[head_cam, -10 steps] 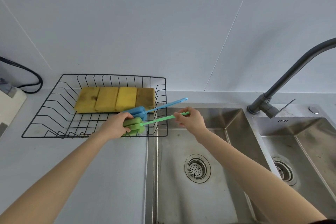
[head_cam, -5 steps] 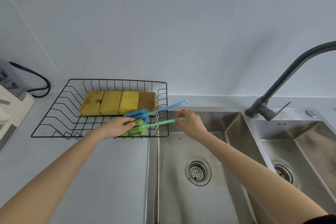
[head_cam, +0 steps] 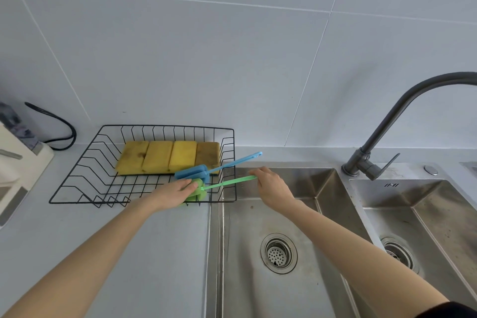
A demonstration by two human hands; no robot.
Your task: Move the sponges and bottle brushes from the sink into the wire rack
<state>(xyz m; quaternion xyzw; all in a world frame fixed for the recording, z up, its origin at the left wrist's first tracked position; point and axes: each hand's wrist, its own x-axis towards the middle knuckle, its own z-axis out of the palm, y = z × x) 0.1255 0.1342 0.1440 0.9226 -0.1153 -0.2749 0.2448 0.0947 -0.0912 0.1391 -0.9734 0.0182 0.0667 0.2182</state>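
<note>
Wire rack (head_cam: 77, 186) sits on the grey counter (head_cam: 129, 253), just left of the steel sink (head_cam: 258, 214); its right rim runs beside the sink's left edge.

Four sponges (head_cam: 169, 156) lie flat in a row along the rack's back half, touching side to side. Three are yellow; the rightmost is browner.

Blue bottle brush (head_cam: 192, 172) rests in the rack's right front area, foam head just in front of the sponges, handle slanting up and right over the rack's right rim, tip past it.

Green bottle brush (head_cam: 200, 192) lies just in front of the blue one, near the rack's front right corner. Its handle also crosses the right rim towards the sink.

Left hand (head_cam: 171, 192) lies over the green foam head, fingers curled loosely on it. Whether it grips or only presses, cannot tell.

Right hand (head_cam: 273, 188) is right of the rack, above the sink's back left corner, fingertips pinched narrow on the far end of the green handle.

Sink basin holds no sponge or brush in view; only its drain (head_cam: 278, 253) shows. Dark faucet (head_cam: 382, 142) stands well right of the rack.
</note>
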